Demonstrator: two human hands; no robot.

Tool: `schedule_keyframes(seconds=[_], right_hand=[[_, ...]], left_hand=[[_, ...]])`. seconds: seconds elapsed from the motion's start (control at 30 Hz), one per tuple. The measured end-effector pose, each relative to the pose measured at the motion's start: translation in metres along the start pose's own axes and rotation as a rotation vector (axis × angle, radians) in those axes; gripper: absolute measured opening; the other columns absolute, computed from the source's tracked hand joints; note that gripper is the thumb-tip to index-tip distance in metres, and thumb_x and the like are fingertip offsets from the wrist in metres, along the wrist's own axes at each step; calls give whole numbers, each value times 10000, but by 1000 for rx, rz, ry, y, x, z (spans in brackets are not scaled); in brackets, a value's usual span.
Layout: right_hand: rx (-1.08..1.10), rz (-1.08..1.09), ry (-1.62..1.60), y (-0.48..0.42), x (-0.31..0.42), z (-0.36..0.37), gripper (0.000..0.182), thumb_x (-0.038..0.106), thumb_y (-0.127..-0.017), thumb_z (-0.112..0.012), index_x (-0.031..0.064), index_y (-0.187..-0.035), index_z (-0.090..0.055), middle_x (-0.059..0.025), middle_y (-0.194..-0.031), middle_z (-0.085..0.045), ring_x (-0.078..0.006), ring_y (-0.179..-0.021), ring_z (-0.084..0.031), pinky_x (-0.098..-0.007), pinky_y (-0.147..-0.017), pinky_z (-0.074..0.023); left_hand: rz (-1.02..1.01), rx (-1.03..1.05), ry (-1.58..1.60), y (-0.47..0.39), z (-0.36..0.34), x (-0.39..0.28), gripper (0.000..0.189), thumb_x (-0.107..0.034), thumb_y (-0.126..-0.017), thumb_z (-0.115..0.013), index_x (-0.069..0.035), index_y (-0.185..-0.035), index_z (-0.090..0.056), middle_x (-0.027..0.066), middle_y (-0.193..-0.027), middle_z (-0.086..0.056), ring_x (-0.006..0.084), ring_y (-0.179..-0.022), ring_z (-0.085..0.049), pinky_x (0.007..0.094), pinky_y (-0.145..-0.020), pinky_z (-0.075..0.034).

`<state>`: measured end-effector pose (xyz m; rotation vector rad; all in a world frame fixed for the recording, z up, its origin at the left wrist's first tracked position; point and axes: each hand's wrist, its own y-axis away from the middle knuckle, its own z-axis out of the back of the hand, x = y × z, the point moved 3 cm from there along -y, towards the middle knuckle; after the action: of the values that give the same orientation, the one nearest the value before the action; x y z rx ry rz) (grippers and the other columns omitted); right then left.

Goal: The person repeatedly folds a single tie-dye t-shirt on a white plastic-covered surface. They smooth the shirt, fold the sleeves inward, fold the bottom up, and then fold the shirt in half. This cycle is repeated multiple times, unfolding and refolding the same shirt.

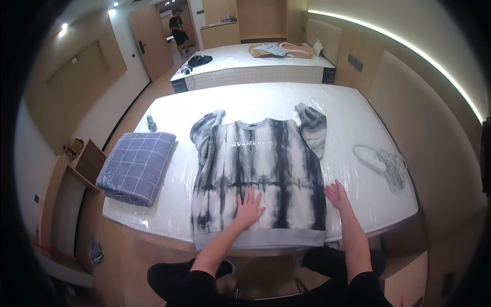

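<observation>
A black, grey and white tie-dye sweatshirt (264, 165) lies face up on a plastic-covered mattress (176, 105), its neckline away from me and its grey hem at the near edge. Both sleeves are bunched beside the shoulders. My left hand (250, 206) rests flat on the lower front with fingers spread. At the garment's right side edge is my right hand (336, 195), palm turned inward and fingers partly curled; whether it touches the cloth I cannot tell. Nothing shows in either hand.
A folded blue plaid quilt (138, 165) sits on the mattress at left, near a small dark bundle (151, 123). A white power strip (369, 159) with coiled cable lies at right. Beyond is a second mattress (253, 73) holding several items. A person (178, 30) stands by the doorway.
</observation>
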<state>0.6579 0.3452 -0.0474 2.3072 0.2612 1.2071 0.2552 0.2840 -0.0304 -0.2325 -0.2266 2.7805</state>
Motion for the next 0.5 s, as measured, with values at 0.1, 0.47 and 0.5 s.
schedule_keyframes(seconds=[0.1,0.47,0.5], right_hand=[[107,-44,-194,-30,8,-10,791,488,-892,-542,-37,-1407,-251,-224,-1335,-456,-304,-1209,-486,-402,-1022,-395],[342,-124,-397,-174,34,-105,667,496,-874,-569,-8,-1297,-454,-161,-1263,-540,-331,-1148,-526,-458,-1016,-395],[247,-104,-344,-180,38,-113,606,415,-881,-589,9,-1308,-444,-150,-1255,-544,-321,-1152,-524,-454,-1009,-402]], left_hand=[[43,-50,41,-32,-12,-12,673,-479,-904,-473,-126,-1451,-304,230,-1499,-205,380,-1397,-178,625,-1066,-147],[93,-67,2,-137,-33,-16,688,-465,-902,-465,-141,-1471,-252,224,-1506,-187,350,-1405,-168,574,-1097,-127],[122,-59,-14,-139,-37,-17,691,-462,-905,-462,-142,-1475,-240,222,-1511,-175,346,-1408,-163,570,-1100,-124]])
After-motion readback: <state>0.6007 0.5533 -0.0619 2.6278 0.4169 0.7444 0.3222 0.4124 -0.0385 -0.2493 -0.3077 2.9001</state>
